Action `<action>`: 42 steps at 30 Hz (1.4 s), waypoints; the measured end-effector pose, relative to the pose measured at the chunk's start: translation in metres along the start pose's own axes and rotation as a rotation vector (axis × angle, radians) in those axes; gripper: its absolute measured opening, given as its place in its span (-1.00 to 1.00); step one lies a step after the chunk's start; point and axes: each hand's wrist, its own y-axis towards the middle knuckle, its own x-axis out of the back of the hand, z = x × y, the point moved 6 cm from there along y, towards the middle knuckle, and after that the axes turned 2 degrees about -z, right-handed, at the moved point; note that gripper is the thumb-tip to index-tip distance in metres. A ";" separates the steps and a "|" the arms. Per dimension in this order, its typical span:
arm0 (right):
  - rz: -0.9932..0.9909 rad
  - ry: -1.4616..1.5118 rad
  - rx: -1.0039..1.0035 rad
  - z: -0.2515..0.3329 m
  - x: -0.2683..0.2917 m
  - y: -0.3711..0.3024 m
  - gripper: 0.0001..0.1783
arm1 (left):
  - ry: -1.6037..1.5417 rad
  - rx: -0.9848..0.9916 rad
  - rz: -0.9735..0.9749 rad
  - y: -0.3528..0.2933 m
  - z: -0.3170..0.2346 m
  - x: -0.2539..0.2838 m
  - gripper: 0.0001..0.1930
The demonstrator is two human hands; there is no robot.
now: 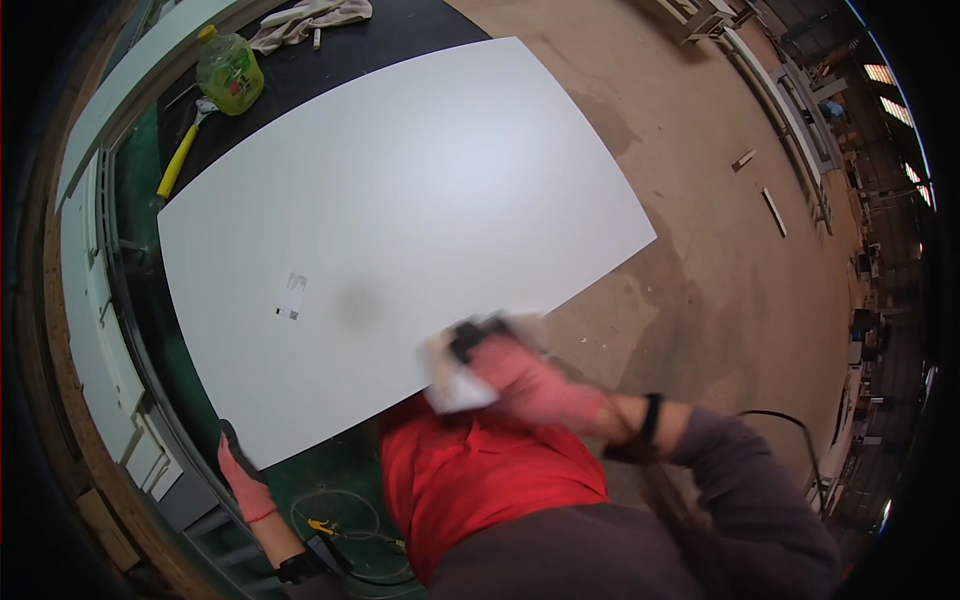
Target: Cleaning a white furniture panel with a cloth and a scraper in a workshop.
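Note:
A large white panel with a small printed label on it lies in front of me. My left hand, in a pink glove with a dark palm, is closed on the panel's near left corner. Over the panel's near edge, my right hand in a similar glove is smeared by motion. A whitish cloth is bunched under its dark fingertips, against the panel's edge by my red apron.
Beyond the panel, a dark tabletop carries a bottle of yellow-green liquid, a yellow-handled tool and a crumpled cloth. A yellow air gun and hose lie below. Wood scraps are on the right floor.

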 end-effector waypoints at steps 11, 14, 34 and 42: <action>0.370 -0.597 0.342 0.038 -0.216 0.105 -0.49 | 0.303 -0.076 -0.009 -0.011 -0.018 -0.012 -0.51; -0.023 -0.183 0.198 0.021 -0.089 0.057 -0.56 | 0.353 -0.108 0.007 -0.009 -0.017 -0.012 -0.49; -0.042 -0.632 0.061 0.051 -0.021 0.018 -0.30 | 1.551 -0.923 0.533 -0.099 -0.027 -0.223 0.00; -0.870 -1.174 -0.433 -0.019 0.210 -0.033 -0.30 | 1.736 -0.917 0.425 -0.084 -0.012 -0.214 -0.17</action>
